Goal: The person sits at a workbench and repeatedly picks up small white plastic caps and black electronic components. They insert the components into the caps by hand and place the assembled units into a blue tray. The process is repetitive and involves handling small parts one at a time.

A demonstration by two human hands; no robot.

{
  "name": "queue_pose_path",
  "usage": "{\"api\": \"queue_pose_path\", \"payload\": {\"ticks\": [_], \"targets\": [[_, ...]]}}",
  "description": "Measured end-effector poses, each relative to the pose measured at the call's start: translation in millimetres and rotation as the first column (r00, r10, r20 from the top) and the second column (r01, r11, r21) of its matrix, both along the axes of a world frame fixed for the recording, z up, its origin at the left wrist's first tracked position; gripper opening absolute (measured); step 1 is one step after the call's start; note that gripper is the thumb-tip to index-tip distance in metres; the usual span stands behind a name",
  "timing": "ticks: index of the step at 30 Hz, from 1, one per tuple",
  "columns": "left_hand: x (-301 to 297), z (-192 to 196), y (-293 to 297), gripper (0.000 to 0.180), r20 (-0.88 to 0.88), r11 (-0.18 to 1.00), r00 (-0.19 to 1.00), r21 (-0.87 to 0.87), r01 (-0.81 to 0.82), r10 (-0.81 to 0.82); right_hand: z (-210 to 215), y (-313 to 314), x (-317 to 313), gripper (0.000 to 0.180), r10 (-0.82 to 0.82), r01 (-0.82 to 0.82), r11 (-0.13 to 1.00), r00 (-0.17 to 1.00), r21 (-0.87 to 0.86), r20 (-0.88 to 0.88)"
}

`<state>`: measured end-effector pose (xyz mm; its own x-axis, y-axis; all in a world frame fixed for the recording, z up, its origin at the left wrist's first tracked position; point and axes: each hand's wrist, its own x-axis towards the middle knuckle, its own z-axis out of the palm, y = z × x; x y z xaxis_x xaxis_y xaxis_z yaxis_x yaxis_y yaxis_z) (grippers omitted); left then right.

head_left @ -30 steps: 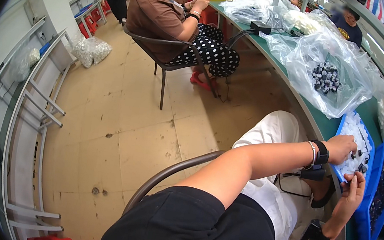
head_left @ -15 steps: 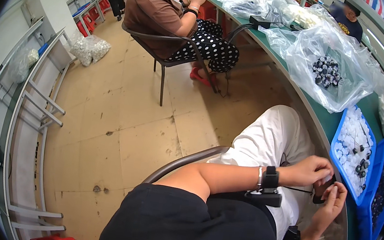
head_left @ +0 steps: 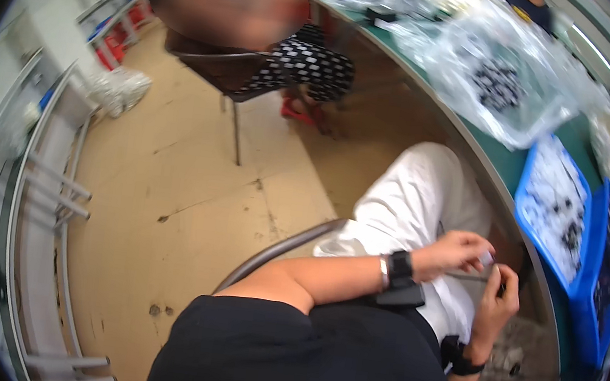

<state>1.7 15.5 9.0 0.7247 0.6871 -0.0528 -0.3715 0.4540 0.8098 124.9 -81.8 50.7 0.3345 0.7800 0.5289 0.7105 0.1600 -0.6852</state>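
Over my lap, beside the table edge, both hands are raised close together. My left hand pinches a small whitish piece between its fingertips. Just to the right, my right hand has its fingers curled with thumb and forefinger together near that piece; what they hold, if anything, is too small and blurred to make out. Nearest to the hands on the table is a blue tray of white pieces, with a few black parts on top. A second blue tray beside it holds small dark parts.
A clear plastic bag with black-and-white parts lies farther along the green table. At the far left, a co-worker sits on a chair. A metal rack lines the left side, with a filled bag on the floor.
The view has shifted and blurred. Both hands have drawn slightly left, away from the trays, and the whitish piece shows more plainly at my left fingertips. The co-worker leans nearer.
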Motion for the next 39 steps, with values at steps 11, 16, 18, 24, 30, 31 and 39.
{"api": "queue_pose_path", "payload": {"ticks": [11,16,18,24,30,31,39], "targets": [[-11,-12,6,0.027,0.170,0.951,0.985,-0.297,0.091,-0.041,-4,6,-1,0.006,0.010,-0.014,0.998,0.997,0.064,0.073],[-9,-9,3,0.026,0.141,0.950,0.989,-0.301,0.083,-0.041,-7,6,1,0.007,0.013,-0.017,0.999,0.994,0.030,0.107],[-10,-11,3,0.027,0.141,0.951,0.988,-0.295,0.095,-0.055,-7,6,-1,0.007,0.021,-0.024,0.999,0.994,0.028,0.105],[-7,-12,0,0.033,0.119,0.930,0.989,-0.347,0.119,-0.082,-12,6,1,0.007,0.011,-0.010,1.000,0.991,-0.007,0.130],[-6,-11,0,0.033,0.087,0.922,0.993,-0.370,0.111,-0.085,-14,7,2,0.007,-0.005,0.010,0.999,0.990,-0.033,0.139],[-6,-11,0,0.033,0.085,0.923,0.993,-0.368,0.110,-0.085,-14,7,2,0.007,-0.006,0.011,0.999,0.990,-0.034,0.139],[-7,-12,1,0.032,0.076,0.927,0.993,-0.359,0.110,-0.088,-13,7,2,0.007,-0.012,0.017,0.999,0.992,-0.040,0.124]]}}
